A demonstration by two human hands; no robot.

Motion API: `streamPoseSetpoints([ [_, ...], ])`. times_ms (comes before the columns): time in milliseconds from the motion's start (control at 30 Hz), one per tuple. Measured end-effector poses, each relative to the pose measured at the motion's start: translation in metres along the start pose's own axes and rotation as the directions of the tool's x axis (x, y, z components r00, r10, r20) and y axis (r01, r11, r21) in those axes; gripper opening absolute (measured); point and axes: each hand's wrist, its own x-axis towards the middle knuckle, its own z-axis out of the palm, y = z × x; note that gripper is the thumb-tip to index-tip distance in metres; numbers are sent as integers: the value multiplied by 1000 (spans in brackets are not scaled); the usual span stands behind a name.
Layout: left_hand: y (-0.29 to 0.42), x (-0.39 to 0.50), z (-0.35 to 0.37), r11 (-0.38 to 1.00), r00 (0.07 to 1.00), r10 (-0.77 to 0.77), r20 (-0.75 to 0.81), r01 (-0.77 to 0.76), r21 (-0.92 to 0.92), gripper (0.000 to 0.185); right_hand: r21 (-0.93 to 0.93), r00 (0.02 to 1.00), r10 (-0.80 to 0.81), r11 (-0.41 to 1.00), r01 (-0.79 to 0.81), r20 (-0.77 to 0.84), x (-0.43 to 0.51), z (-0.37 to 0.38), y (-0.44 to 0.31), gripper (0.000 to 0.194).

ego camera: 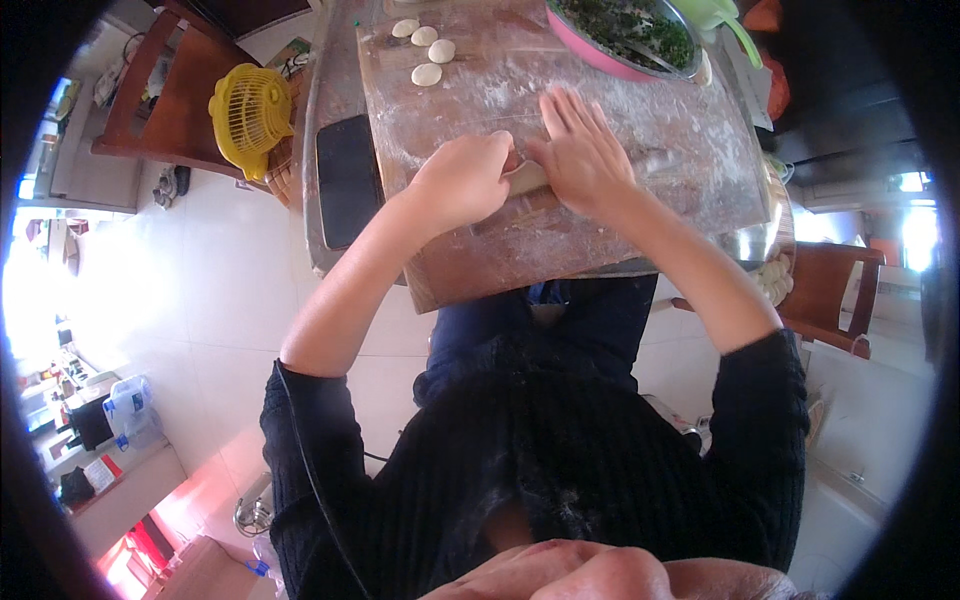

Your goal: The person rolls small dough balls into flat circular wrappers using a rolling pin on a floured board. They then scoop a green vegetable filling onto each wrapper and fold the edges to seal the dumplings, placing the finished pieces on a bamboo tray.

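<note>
A pale piece of dough lies between my hands on the floured wooden board; both hands cover parts of it. My left hand curls its fingers at the dough's left side, and they seem to grip its edge. Flat over the right side is my right hand, fingers stretched towards the far edge of the board and the thumb by the dough. Whatever lies beneath that palm is hidden. Several small flattened dough rounds sit near the board's far left corner.
At the far right stands a pink-rimmed bowl of chopped green filling, with a utensil in it. A dark flat panel lies left of the board. A yellow plastic basket is beyond the table's left edge. Wooden chairs flank the table.
</note>
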Motion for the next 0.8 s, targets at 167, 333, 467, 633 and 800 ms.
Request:
streamPoseSetpoints([
  [167, -4, 20, 0, 999, 999, 31, 42, -31, 9, 11, 127, 978, 34, 992, -8, -206, 25, -3, -11, 56],
  [333, -12, 9, -1, 994, 1000, -23, 12, 24, -109, 13, -3, 995, -38, 999, 38, 91, -65, -32, -17, 57],
  [467, -9, -2, -4, 999, 999, -32, -34, 32, 0, 12, 22, 999, -27, 999, 27, -17, -4, -11, -14, 59],
  [633, -9, 13, -6, 1000, 998, -26, 59, 25, 17, 14, -33, 998, -54, 998, 53, -36, -1, -20, -21, 59],
  [800, -16, -2, -11, 989, 988, -113, 107, 123, -88, 13, 27, 995, -104, 994, 103, 8, -56, -22, -17, 60],
])
